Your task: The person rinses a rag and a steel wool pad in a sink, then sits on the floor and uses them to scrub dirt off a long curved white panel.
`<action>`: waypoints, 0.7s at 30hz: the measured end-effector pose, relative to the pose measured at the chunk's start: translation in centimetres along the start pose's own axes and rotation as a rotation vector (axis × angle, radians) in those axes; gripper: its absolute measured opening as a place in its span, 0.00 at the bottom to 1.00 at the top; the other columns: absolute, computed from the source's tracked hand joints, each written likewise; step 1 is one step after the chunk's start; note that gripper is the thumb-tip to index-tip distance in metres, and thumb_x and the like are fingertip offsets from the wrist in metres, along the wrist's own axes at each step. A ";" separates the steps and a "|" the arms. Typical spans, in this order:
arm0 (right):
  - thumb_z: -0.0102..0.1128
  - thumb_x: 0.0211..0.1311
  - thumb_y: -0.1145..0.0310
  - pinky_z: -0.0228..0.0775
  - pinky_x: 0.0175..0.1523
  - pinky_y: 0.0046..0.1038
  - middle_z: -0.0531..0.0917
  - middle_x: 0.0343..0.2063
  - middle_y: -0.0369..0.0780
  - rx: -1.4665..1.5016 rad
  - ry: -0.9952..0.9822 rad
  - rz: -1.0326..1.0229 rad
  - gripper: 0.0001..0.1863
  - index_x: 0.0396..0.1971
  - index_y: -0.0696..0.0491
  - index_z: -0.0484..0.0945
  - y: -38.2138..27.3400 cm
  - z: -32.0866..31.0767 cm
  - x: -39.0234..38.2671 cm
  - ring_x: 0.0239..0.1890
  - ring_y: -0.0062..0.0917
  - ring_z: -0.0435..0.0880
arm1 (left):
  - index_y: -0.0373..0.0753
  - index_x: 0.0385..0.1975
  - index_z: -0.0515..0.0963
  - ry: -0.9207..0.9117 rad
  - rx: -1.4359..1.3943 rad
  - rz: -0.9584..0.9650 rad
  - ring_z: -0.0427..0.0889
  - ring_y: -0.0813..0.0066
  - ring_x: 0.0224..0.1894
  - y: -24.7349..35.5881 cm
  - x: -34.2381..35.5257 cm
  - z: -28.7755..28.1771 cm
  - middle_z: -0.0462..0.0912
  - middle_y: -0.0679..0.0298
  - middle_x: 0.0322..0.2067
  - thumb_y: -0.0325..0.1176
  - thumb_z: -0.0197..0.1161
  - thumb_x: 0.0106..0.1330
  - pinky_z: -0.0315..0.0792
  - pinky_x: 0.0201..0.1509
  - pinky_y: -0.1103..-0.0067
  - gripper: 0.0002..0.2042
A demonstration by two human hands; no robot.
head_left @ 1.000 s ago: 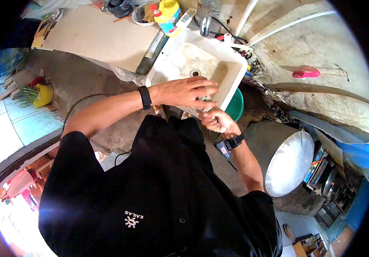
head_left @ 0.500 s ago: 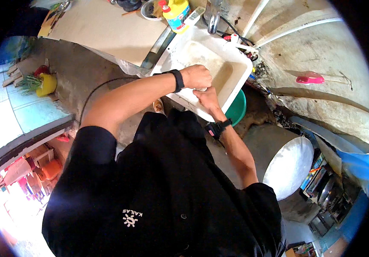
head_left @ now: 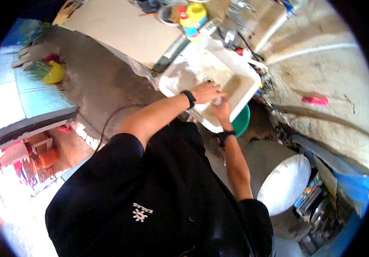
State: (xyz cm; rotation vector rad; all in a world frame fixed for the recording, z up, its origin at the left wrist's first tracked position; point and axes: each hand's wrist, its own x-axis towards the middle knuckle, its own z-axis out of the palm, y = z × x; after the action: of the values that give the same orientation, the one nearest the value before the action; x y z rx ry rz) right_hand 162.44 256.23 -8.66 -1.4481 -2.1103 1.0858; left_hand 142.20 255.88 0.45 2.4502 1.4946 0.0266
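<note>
Over the white sink (head_left: 253, 79), both hands meet: the left hand (head_left: 206, 91) and right hand (head_left: 222, 109) seem closed together around a small pale thing (head_left: 217, 101), too blurred to identify. Probably mid-wash; rinsing next needs steady hold under water.

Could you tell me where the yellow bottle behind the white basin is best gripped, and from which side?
Grip the yellow bottle around its body below the red cap, probably coming from the basin side: it appears to stand upright, and clutter crowds its far side.
</note>
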 end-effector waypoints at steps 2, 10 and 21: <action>0.85 0.58 0.60 0.85 0.55 0.46 0.93 0.45 0.55 0.043 -0.030 0.037 0.29 0.54 0.63 0.89 2.6 -1.6 -1.3 0.47 0.48 0.94 | 0.49 0.83 0.67 0.194 -0.108 -0.080 0.80 0.46 0.68 -0.5 -3.5 0.8 0.81 0.46 0.65 0.26 0.71 0.65 0.79 0.69 0.56 0.42; 0.88 0.59 0.60 0.84 0.58 0.44 0.95 0.48 0.53 0.103 -0.020 0.360 0.30 0.53 0.66 0.90 19.5 -5.2 -9.9 0.48 0.41 0.94 | 0.35 0.74 0.74 0.511 -0.617 -0.931 0.82 0.40 0.67 -5.4 -24.8 3.6 0.84 0.41 0.63 0.29 0.66 0.72 0.76 0.73 0.53 0.29; 0.81 0.65 0.63 0.81 0.27 0.37 0.89 0.39 0.45 0.137 -0.223 0.183 0.35 0.65 0.64 0.76 2.1 7.2 0.4 0.24 0.31 0.85 | 0.32 0.52 0.90 0.396 -0.840 -1.811 0.92 0.39 0.55 2.7 -61.1 25.4 0.94 0.43 0.47 0.37 0.63 0.74 0.84 0.62 0.53 0.17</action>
State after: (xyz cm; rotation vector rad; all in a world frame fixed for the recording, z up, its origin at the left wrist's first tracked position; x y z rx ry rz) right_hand 158.80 254.12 -14.94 -1.5385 -2.0295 1.4937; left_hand 119.87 195.65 -15.75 0.0127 2.4830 0.5971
